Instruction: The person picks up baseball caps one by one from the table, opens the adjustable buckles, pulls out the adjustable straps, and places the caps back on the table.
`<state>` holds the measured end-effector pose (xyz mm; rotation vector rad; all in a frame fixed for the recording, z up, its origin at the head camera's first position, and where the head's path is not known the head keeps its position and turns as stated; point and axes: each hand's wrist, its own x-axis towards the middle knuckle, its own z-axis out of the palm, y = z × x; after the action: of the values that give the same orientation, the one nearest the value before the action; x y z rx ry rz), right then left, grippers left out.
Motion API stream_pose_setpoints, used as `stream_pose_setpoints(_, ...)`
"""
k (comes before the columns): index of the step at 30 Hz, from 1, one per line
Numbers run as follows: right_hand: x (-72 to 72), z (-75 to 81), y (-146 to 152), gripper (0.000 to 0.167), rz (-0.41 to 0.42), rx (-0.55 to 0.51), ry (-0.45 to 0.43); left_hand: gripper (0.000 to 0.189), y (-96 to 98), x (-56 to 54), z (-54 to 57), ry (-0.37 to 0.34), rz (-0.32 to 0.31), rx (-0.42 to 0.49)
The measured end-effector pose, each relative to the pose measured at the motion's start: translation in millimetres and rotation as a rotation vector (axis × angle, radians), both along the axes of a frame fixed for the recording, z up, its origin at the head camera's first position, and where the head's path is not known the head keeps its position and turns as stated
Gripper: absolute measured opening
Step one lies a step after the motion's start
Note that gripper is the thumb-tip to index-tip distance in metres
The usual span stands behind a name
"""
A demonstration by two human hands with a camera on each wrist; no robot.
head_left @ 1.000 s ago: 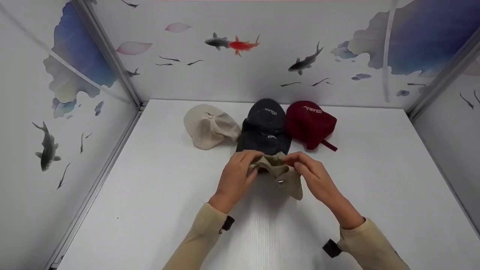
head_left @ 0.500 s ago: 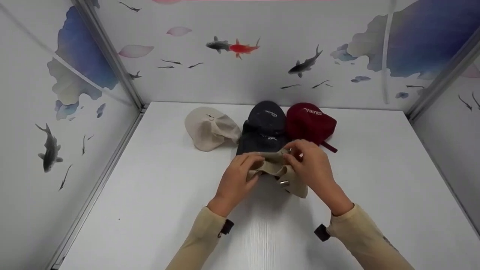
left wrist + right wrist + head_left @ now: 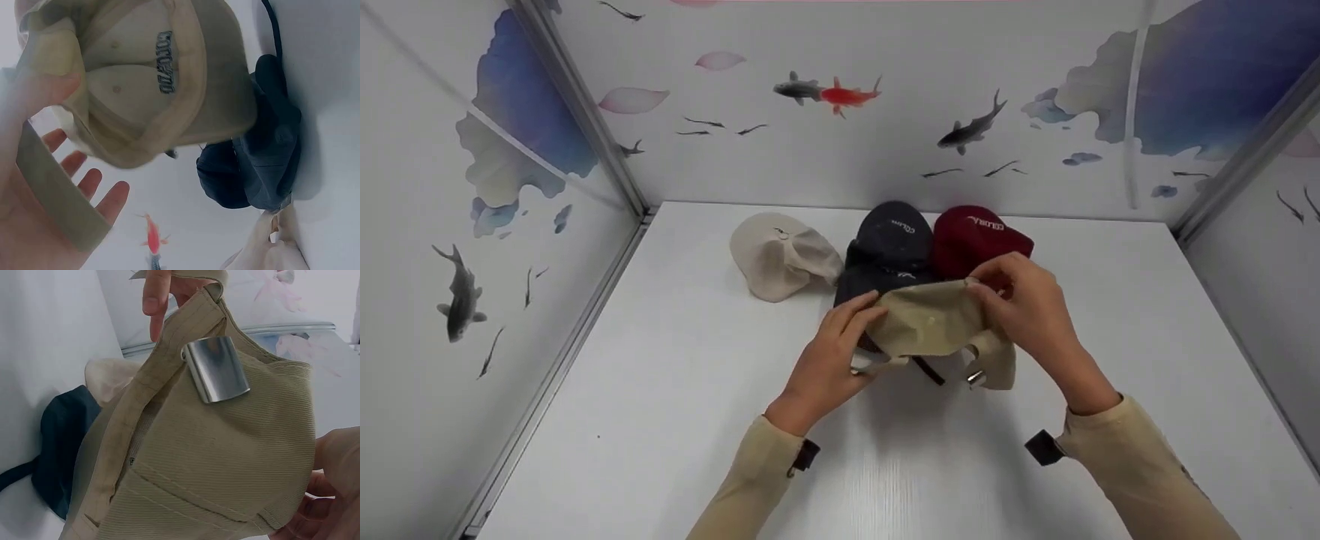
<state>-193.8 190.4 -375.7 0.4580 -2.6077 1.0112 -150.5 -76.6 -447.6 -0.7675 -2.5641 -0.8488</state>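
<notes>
A khaki baseball cap [image 3: 930,319] is held up above the table between both hands. My left hand [image 3: 829,352] holds its left side; in the left wrist view the thumb lies over the fabric and a loose strap [image 3: 56,194] crosses the palm. My right hand [image 3: 1031,319] pinches the cap's upper right edge, and in the right wrist view its fingers curl behind the crown. A metal buckle [image 3: 218,370] shows on the cap's back. Inside the cap, dark reversed lettering [image 3: 165,62] is visible. Behind it sit dark caps [image 3: 894,231], partly hidden.
A cream cap [image 3: 776,259] lies left of the dark caps, a dark red cap [image 3: 971,236] to their right. All stand near the back of the white table [image 3: 697,390]. Panels [image 3: 885,165] with painted fish enclose the back and sides.
The crumpled khaki cap has been spread out and turned, showing a broad smooth surface. My right hand has moved right and up with its edge. The left hand stays nearly in place.
</notes>
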Motion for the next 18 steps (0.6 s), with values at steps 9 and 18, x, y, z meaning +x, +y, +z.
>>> stream_pose_setpoints(9,0.3,23.3,33.7,0.017,-0.047,-0.007,0.024,0.071,-3.6,-1.9,-2.6,-0.011,-0.005,-0.044)
stream_pose_setpoints(18,1.2,28.6,75.0,0.018,-0.132,0.024,0.053,0.063,-4.5,-2.2,-5.2,-0.031,0.006,-0.067)
